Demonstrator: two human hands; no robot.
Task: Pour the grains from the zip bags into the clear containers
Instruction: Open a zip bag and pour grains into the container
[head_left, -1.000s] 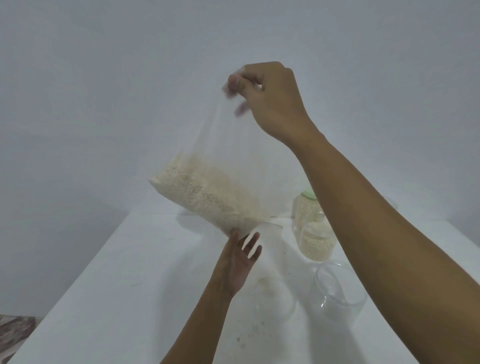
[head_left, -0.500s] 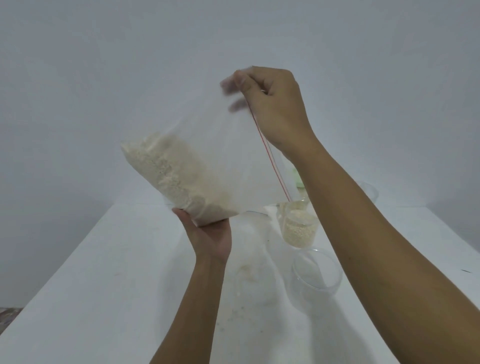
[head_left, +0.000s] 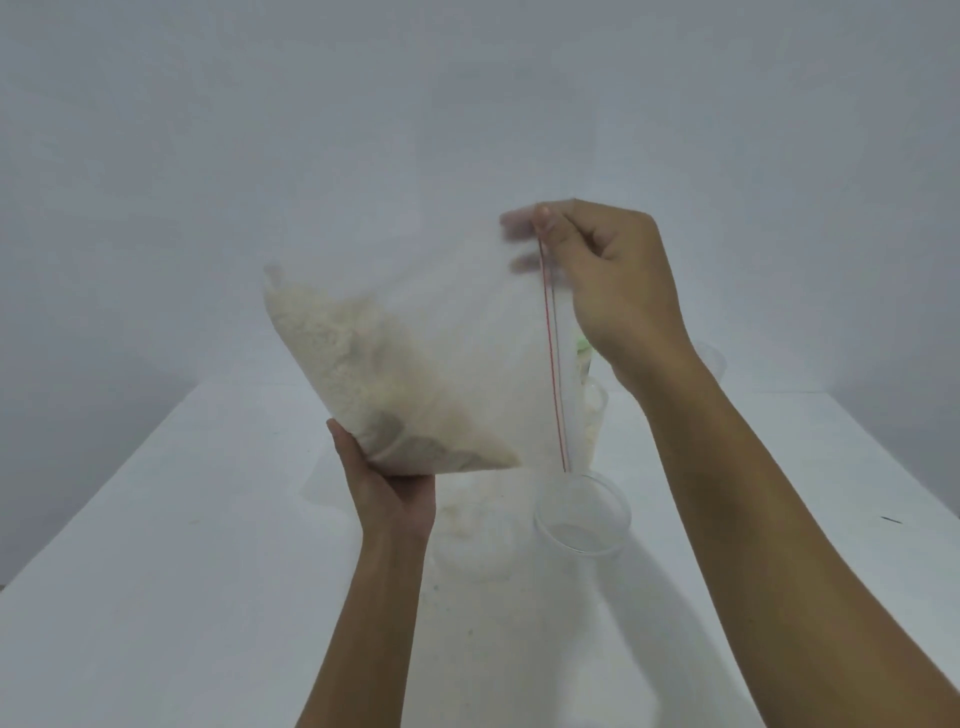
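While clear plastic zip bag (head_left: 457, 364) hangs tilted in air above white table (head_left: 156, 571), pale beige grains (head_left: 353, 374) sit heaped in its lower left corner. Left hand (head_left: 395, 488) grips that grain-filled corner from below, thumb on near face. Right hand (head_left: 613, 280) pinches upper corner at top of red zip strip (head_left: 551, 364), thumb pressed against fingers. Zip edge near-vertical, low end just above rim of empty clear round container (head_left: 579, 535). Second clear container (head_left: 595, 415), grains inside, behind bag, partly hidden.

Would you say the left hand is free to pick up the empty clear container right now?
Probably not: the left hand is holding up the grain-filled corner of the zip bag. The container itself stands unobstructed on the table.
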